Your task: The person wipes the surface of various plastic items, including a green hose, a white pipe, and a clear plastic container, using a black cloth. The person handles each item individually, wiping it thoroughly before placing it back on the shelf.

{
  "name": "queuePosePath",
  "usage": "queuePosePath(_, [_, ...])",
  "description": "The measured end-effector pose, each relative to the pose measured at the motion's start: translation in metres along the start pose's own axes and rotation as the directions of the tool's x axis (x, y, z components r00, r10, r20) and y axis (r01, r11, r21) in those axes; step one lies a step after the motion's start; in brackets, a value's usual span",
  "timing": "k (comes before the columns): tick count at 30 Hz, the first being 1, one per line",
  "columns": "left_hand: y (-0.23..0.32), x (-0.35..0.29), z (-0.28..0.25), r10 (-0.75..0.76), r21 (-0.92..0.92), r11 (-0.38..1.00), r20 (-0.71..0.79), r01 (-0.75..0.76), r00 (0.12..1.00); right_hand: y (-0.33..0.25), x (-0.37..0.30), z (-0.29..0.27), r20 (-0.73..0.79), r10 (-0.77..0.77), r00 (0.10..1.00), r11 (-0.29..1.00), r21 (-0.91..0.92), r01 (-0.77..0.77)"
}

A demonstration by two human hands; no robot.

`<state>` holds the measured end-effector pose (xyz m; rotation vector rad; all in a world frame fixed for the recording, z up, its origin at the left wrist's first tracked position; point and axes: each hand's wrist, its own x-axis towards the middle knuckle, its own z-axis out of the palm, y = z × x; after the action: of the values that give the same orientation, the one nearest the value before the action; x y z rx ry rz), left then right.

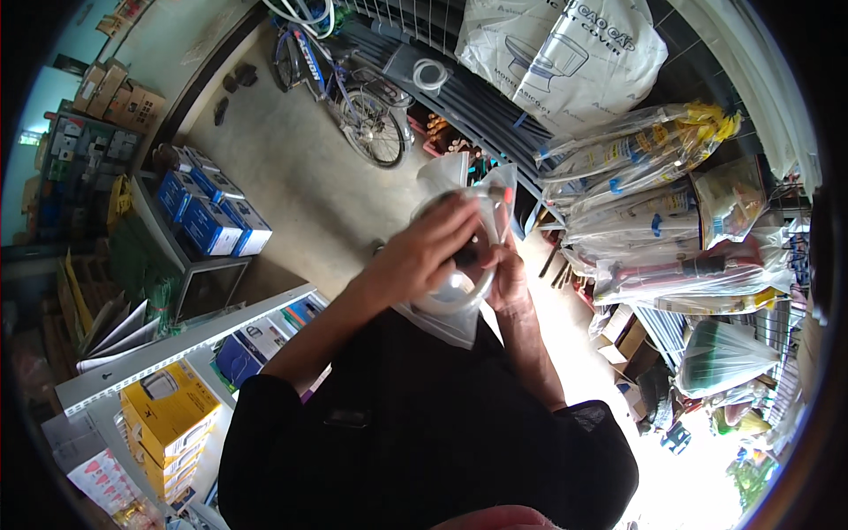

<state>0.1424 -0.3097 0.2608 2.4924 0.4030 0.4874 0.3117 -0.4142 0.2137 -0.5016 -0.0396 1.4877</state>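
Observation:
In front of my chest I hold a clear plastic bag (455,329) with a pale, ring-shaped thing (480,291) in it, perhaps a coil of tubing; its exact kind is hard to make out. My left hand (433,252) lies over its left and upper side, fingers bent across the plastic and slightly blurred. From the right, my right hand (507,276) grips the rim of the ring through the bag, thumb on the near face. Loose corners of the bag stick out above and below my hands. Part of the contents is hidden behind my left fingers.
Shelves with yellow boxes (172,406) stand close on the left, with blue-and-white boxes (212,208) on a cabinet beyond. A bicycle (353,115) is parked ahead. On the right hang long plastic-wrapped goods (636,190) and a large white bag (565,57) on a wire rack.

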Motion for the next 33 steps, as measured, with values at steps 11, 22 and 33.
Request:
queuePosePath(11, [-0.001, 0.0, -0.015, -0.127, -0.052, 0.991, -0.079, 0.123, 0.989, -0.026, 0.029, 0.005, 0.163, -0.151, 0.975, 0.989, 0.018, 0.15])
queuePosePath(22, [0.038, 0.0, 0.008, 0.08, -0.074, 0.994, -0.074, -0.086, 0.994, -0.028, 0.055, -0.018, 0.095, -0.249, 0.964, 0.962, 0.143, 0.234])
queuePosePath(33, [0.014, -0.024, 0.011, 0.057, 0.155, 0.987, -0.103, -0.04, 0.993, -0.051, 0.044, 0.001, -0.116, -0.267, 0.957, 0.949, 0.141, 0.282])
